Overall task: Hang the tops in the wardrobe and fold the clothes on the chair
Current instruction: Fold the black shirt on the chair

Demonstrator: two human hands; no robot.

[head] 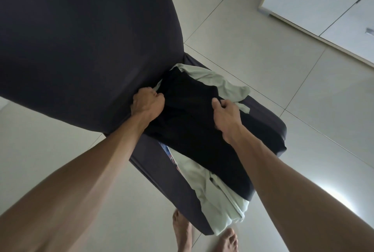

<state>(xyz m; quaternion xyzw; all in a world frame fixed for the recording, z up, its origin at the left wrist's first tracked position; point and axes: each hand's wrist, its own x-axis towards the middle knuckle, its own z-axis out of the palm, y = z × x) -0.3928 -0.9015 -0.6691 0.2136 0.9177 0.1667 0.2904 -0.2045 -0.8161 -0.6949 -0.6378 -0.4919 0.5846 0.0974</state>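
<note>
A black garment lies stretched along the seat of a dark chair, on top of pale green clothes that stick out at the far end and over the near edge. My left hand grips the far left corner of the black garment close to the chair's backrest. My right hand pinches its far right edge, thumb on top. A strip of patterned blue and red fabric peeks out beneath the black garment on the left.
The chair stands on a pale tiled floor. A white wardrobe with closed doors fills the upper right. My bare feet are at the near end of the chair.
</note>
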